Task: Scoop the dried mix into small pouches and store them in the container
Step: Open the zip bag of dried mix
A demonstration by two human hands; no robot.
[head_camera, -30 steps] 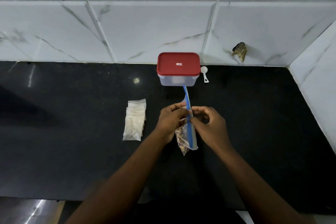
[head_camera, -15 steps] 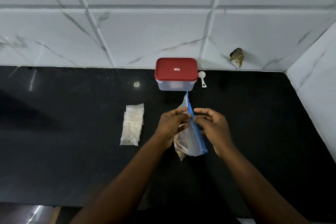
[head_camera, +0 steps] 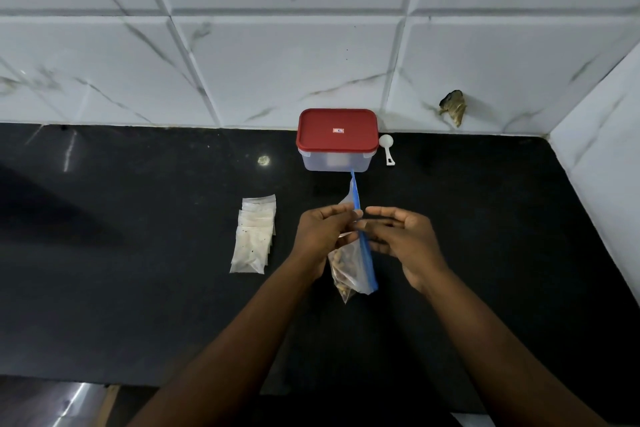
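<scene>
A clear zip bag (head_camera: 353,270) with a blue seal strip holds brown dried mix and hangs above the black counter. My left hand (head_camera: 320,232) pinches its top edge on the left side. My right hand (head_camera: 401,236) is at the strip's right side, fingers spread and touching or just beside the seal. A stack of small clear pouches (head_camera: 254,236) lies flat to the left of my hands. At the back, against the wall, stands a clear container (head_camera: 337,158) with its red lid on. Beside it on the right lies a small white scoop (head_camera: 387,146).
The black counter (head_camera: 138,253) ends at a white marble-tile wall behind and a second tiled wall (head_camera: 606,166) on the right. A broken hole (head_camera: 453,107) marks the back wall. A small pale speck (head_camera: 264,160) sits on the counter left of the container.
The bag has turned and dropped a little, with the blue strip now slanting down to the right. My right fingers have loosened from a pinch to a spread pose.
</scene>
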